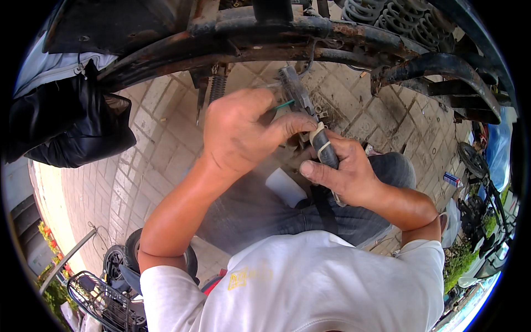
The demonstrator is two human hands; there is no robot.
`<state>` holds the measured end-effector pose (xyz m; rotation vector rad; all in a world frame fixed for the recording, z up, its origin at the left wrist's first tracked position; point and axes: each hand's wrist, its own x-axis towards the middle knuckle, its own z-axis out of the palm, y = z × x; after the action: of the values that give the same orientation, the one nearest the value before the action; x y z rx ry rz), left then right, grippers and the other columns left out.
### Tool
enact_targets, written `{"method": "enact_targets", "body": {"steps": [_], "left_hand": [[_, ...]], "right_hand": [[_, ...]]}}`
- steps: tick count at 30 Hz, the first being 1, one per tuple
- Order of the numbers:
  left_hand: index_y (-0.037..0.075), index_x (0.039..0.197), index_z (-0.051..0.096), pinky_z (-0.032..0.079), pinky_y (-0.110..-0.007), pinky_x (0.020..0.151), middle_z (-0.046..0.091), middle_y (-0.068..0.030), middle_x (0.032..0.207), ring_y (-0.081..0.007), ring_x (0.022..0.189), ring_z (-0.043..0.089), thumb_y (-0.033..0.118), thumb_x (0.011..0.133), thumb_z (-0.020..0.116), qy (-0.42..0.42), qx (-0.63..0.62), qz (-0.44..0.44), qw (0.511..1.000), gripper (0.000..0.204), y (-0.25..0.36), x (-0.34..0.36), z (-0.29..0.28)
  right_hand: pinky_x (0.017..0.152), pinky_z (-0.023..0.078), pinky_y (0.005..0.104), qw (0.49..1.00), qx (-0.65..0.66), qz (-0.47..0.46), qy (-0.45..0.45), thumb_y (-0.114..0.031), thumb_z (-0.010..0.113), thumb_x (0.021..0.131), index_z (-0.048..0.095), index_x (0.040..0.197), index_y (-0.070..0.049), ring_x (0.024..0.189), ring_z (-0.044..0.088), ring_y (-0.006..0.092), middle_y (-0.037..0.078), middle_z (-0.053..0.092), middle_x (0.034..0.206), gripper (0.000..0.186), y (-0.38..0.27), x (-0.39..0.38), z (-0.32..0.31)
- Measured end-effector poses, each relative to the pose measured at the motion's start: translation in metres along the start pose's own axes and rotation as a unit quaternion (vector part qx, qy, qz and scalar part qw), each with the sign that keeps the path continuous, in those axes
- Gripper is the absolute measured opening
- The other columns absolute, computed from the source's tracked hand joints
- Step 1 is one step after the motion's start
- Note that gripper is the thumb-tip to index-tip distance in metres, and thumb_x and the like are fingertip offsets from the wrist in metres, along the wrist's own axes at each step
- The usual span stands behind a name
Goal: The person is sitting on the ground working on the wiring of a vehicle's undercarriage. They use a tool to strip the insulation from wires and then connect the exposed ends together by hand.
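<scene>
My right hand is wrapped round a dark, rounded, handle-like piece with pale bands around it, held above my lap. At the upper end of that piece sits a pale bit that the thumb of my left hand touches. The left fingers are curled in and partly hidden behind the hand, so what they hold cannot be made out. A thin green strip sticks out beside them. Past my hands a long dark metal part stands over the paving. Below them a white piece lies by my legs.
A rusty dark metal frame spans the far side, with coil springs at upper right. A black bag hangs at left. Paving lies beneath. A basket and wheels are lower left; a can lies at right.
</scene>
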<state>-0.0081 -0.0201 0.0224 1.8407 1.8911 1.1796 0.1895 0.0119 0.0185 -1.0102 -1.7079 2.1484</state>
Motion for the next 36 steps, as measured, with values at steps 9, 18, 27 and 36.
{"method": "enact_targets", "body": {"steps": [9,18,27,36], "left_hand": [[0.002,0.064,0.051,0.034,-0.028,0.046,0.042,-0.0031,0.055,-0.0124,0.051,0.039,0.027,0.065,0.084,-0.024,-0.068,-0.053,0.996,0.042,0.002,-0.003,-0.001],[0.001,0.095,0.055,0.035,-0.021,0.052,0.051,0.0006,0.071,-0.0066,0.058,0.043,0.016,0.091,0.059,-0.183,-0.460,-0.194,0.847,0.016,-0.013,-0.012,-0.021],[0.001,0.096,0.057,0.029,-0.023,0.043,0.049,-0.0005,0.063,-0.0071,0.047,0.040,0.019,0.088,0.062,-0.235,-0.661,-0.275,0.657,0.021,-0.022,-0.015,-0.021],[0.005,0.097,0.070,0.040,-0.027,0.048,0.059,-0.0063,0.061,-0.0096,0.051,0.048,0.019,0.071,0.080,-0.134,-0.263,-0.047,0.954,0.031,0.013,-0.018,-0.014]], "right_hand": [[0.082,0.043,0.0327,0.984,-0.104,-0.142,0.026,-0.010,0.068,0.082,0.064,0.094,0.002,0.093,0.054,0.0222,0.012,0.055,0.099,0.018,0.007,0.003,0.000],[0.087,0.047,0.0396,0.876,-0.314,-0.358,0.069,-0.003,0.073,0.070,0.062,0.096,0.005,0.105,0.055,0.0361,0.022,0.053,0.119,0.029,0.010,0.027,-0.025],[0.081,0.049,0.0387,0.854,-0.333,-0.389,0.096,0.002,0.071,0.059,0.062,0.085,0.004,0.096,0.058,0.0351,0.021,0.055,0.111,0.028,0.011,0.033,-0.023],[0.078,0.049,0.0379,0.859,-0.294,-0.407,0.102,0.003,0.068,0.056,0.063,0.083,0.004,0.093,0.057,0.0340,0.020,0.056,0.111,0.027,0.007,0.026,-0.018]]}}
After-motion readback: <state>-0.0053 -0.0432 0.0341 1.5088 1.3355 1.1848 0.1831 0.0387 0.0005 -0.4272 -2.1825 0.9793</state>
